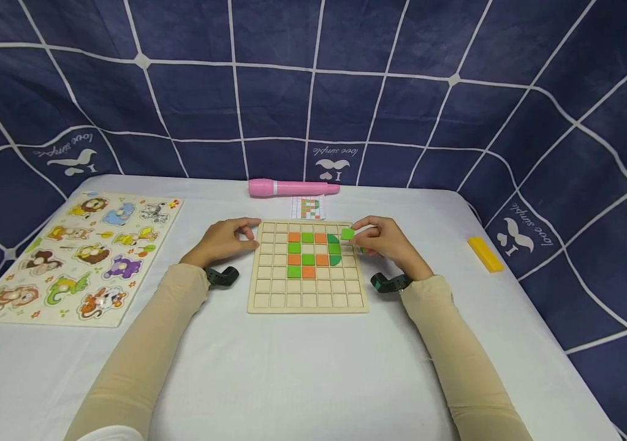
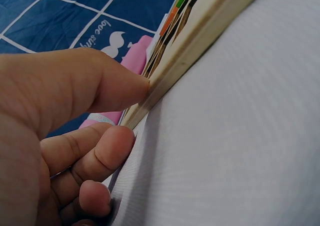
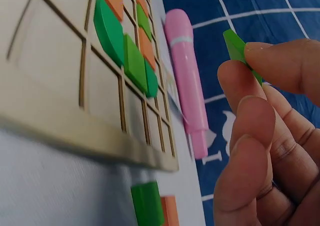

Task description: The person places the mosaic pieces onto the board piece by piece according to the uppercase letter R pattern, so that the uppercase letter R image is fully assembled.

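Observation:
A wooden grid board [image 1: 309, 300] lies on the table with orange, light green and dark green rounded tiles set in several of its cells. My left hand [image 1: 226, 240] is at the board's upper left corner. In the left wrist view the thumb [image 2: 122, 88] touches the board's side edge, with the other fingers loosely bent below it. Over the board's upper right side, my right hand [image 1: 380, 237] pinches a light green square tile [image 1: 347, 234] between thumb and fingertips. The right wrist view shows this tile [image 3: 234, 46] tilted and raised off the board.
Beside the board's right edge lie a green piece [image 3: 147, 203] and an orange piece [image 3: 170, 211]. Behind the board are a small pattern card [image 1: 309, 208] and a pink microphone-shaped pen [image 1: 296, 188]. An animal puzzle board [image 1: 84, 257] is left; a yellow block [image 1: 485, 255] lies right.

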`<state>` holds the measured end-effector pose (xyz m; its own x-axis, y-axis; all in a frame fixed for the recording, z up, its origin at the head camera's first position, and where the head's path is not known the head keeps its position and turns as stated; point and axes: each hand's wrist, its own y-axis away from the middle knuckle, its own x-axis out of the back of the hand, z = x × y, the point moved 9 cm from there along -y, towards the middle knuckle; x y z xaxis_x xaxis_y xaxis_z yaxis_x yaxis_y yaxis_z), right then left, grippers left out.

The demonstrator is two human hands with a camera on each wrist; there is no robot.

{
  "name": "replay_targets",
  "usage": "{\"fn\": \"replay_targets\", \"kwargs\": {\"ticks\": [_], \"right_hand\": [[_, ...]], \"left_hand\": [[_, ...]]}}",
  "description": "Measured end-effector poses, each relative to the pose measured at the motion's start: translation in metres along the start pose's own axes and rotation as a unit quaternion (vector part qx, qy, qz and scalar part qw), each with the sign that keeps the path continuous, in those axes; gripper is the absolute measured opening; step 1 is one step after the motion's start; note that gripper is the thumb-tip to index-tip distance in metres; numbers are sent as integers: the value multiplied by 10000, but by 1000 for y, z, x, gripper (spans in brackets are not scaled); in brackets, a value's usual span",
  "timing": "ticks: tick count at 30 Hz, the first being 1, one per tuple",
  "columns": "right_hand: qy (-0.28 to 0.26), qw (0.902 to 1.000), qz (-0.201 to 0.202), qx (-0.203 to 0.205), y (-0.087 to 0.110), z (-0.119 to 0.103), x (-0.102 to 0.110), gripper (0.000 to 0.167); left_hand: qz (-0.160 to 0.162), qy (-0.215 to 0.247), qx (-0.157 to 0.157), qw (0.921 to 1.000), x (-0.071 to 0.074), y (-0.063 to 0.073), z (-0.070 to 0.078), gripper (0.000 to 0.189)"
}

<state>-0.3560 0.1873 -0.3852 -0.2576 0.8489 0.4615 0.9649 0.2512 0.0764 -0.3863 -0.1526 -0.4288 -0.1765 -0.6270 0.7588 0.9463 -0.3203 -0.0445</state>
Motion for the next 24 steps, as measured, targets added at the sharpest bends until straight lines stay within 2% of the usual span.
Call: {"fn": "replay_targets", "kwargs": {"ticks": [8,24], "right_hand": [[-168,9983,-428,353,1,-12,-27,33],[-359,9917,-1184,361,9,-22,-72,29]], "left_hand": [[1,38,-12,10000,0,0,1,64],[20,8,-19,10000,0,0,-1,64]]}}
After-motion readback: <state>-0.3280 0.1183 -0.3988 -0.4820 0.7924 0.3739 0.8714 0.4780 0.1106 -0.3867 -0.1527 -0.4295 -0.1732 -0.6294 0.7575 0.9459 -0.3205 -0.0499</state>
